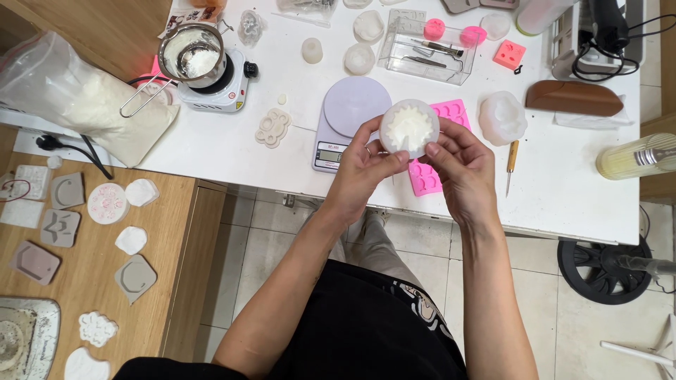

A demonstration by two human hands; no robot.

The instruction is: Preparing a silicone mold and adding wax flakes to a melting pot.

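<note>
A round white mould (409, 127) is held up between both hands above the bench (563, 183), over the scale (346, 121) and pink mould (436, 151). It is pinched at its left rim by the left hand (362, 165), at its lower right by the right hand (461, 163), fingers closed on its edge

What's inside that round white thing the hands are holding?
The round white mold, held by the left hand and right hand, has white, star-edged stuff filling its middle. Its underside is hidden. Behind it, a pink mold and a digital scale are partly covered.
</note>
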